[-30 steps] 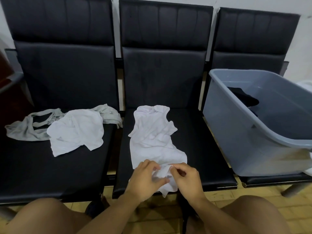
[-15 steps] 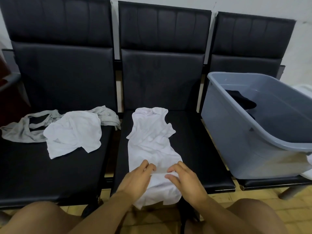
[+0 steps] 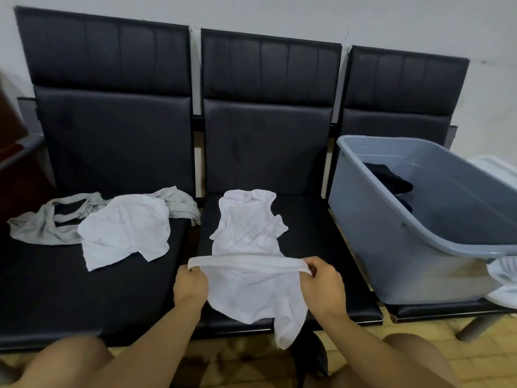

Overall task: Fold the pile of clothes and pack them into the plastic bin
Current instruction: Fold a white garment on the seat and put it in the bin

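Folding step: left hand (image 3: 191,285) and right hand (image 3: 324,284) pinch white cotton garment's (image 3: 249,236) hem; next, fold toward 12 o'clock.

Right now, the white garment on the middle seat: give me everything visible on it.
The white garment is thin, creased, soft-looking cloth, sleeveless by the look, lying lengthwise on the middle seat with its neck end toward the backrest. Its near hem is lifted off the seat and stretched into a taut band between the left hand and the right hand, each gripping one end. Below the band the cloth sags, and one loose corner hangs past the seat's front edge. Nothing else touches it.
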Available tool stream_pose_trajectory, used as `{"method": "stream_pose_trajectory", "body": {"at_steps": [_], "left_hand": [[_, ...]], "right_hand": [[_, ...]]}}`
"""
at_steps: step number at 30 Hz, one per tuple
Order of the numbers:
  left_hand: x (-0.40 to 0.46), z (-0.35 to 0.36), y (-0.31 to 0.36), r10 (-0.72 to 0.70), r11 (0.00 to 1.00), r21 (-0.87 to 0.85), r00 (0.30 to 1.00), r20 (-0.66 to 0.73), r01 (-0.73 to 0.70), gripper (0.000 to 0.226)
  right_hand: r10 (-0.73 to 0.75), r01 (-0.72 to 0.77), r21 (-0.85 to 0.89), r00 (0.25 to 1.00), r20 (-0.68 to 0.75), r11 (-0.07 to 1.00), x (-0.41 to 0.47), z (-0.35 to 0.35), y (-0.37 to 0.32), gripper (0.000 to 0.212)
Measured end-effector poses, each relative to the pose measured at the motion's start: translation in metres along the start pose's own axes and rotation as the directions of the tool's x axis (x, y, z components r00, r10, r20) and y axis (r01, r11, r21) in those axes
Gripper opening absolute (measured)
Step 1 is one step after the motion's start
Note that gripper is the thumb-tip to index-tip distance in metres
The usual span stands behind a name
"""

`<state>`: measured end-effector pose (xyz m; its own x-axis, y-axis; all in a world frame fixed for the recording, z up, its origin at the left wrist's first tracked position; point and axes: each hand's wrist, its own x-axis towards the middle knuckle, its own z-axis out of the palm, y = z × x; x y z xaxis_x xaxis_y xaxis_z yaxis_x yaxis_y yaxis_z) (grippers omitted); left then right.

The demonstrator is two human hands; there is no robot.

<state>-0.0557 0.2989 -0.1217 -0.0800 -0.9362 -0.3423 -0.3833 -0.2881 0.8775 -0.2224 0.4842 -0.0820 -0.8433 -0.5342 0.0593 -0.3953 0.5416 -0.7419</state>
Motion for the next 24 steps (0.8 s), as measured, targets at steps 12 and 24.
{"method": "stream_pose_trajectory", "body": {"at_steps": [12, 24], "left_hand": [[0.0, -0.04, 0.025, 0.267, 0.953, 0.047, 0.907, 0.326, -0.298, 0.009], [0.049, -0.134, 0.026, 0.536, 0.558, 0.681, 0.833, 0.141, -0.474, 0.039]], "right_hand": [[-0.266, 0.444, -0.662, 0.895, 0.358, 0.604, 0.007, -0.033, 0.027, 0.071], [0.089, -0.068, -0.622, 0.996, 0.001, 0.78, 0.028, -0.092, 0.032, 0.028]]}}
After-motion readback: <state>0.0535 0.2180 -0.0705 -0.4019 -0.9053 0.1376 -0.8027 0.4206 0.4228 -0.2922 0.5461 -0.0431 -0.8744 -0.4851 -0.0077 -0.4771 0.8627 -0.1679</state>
